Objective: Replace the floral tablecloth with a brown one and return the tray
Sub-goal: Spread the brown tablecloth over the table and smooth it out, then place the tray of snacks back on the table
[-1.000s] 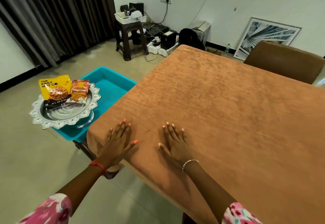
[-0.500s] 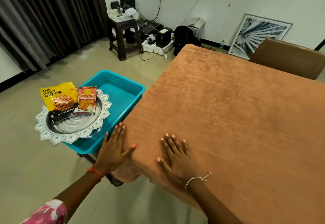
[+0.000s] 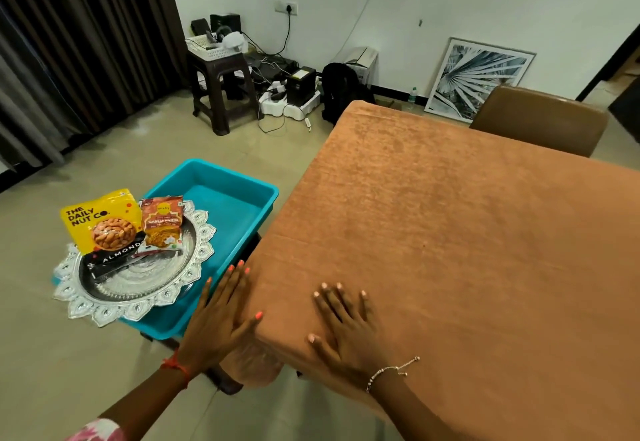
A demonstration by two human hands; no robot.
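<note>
A brown tablecloth (image 3: 450,233) covers the whole table. My left hand (image 3: 221,316) lies flat with fingers spread at the table's near left corner, half over the edge. Just right of it, my right hand (image 3: 346,326) presses flat on the cloth near the front edge. An ornate silver tray (image 3: 138,285) rests on the rim of a teal plastic tub (image 3: 235,205) to the left of the table. On the tray lie a yellow almond packet (image 3: 104,226) and an orange snack packet (image 3: 162,222). No floral cloth is in view.
A brown chair back (image 3: 540,125) stands at the table's far right side. A dark stool (image 3: 221,87) with a white basket, cables and boxes sit by the far wall. A framed print (image 3: 478,77) leans on the wall. Dark curtains (image 3: 69,42) hang at left.
Both hands have slid left and back along the cloth toward the near corner. My left hand now hangs over the table's edge. The view has shifted right.
</note>
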